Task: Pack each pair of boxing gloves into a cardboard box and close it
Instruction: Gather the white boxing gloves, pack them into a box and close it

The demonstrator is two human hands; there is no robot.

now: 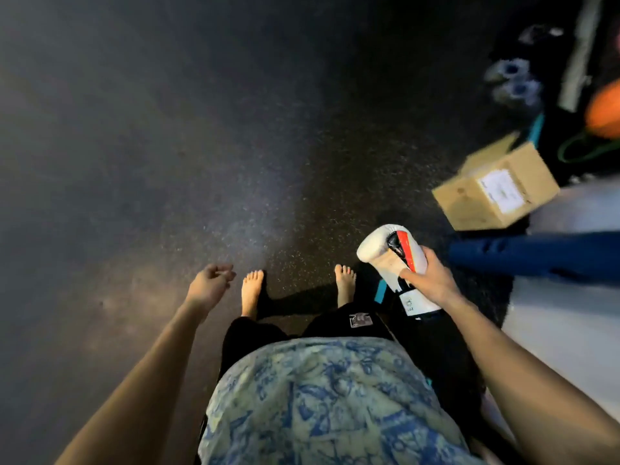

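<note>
Speckled dark floor [167, 146] fills the left and middle of the view. Low on the left, the left hand [209, 285] hangs in the air with its fingers loosely curled and apart, gripping nothing. Just right of it two bare feet [251, 290] stand on the floor, above black trousers and a blue-patterned shirt [328, 404]. Further right, the right hand [432, 280] is wrapped around the cuff end of a white boxing glove [391, 260] with black and red marks, its padded end pointing up and left. Beyond it, well apart to the upper right, a cardboard box [493, 193] with a white label lies tilted, one flap open. Below the box runs a blue padded edge [536, 256]. Blurred items sit at the top right.
</note>
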